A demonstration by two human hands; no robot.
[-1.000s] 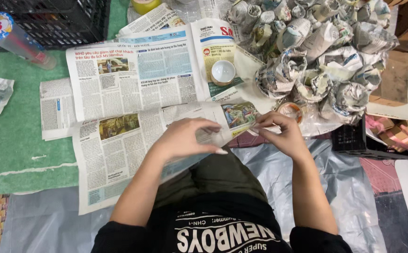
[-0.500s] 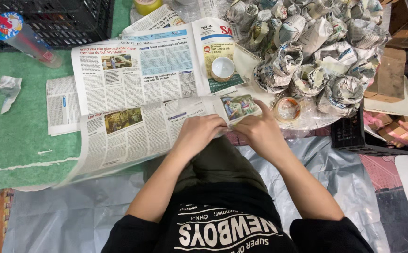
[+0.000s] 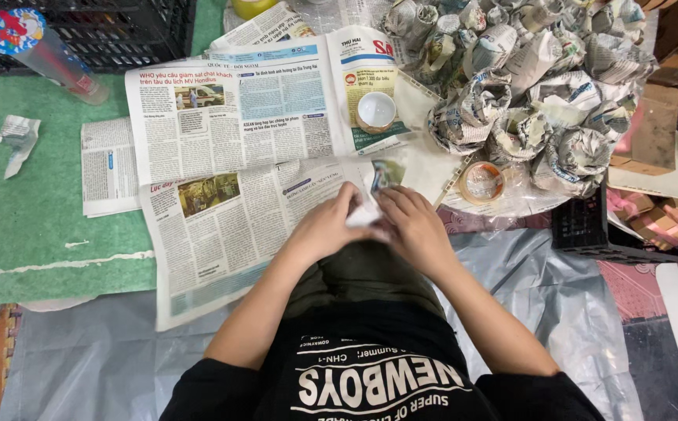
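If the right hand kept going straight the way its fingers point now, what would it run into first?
The right hand points toward the left hand, with a small paper-wrapped bundle pinched between them. It would likely press into that bundle first, then the left hand's fingers. Depth is hard to judge from above.

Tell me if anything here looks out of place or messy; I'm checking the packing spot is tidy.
One stray: a crumpled scrap of newspaper lies alone on the green mat, far left, apart from the heap of wrapped bundles at the upper right. Both hands, left hand and right hand, press a folded sheet.
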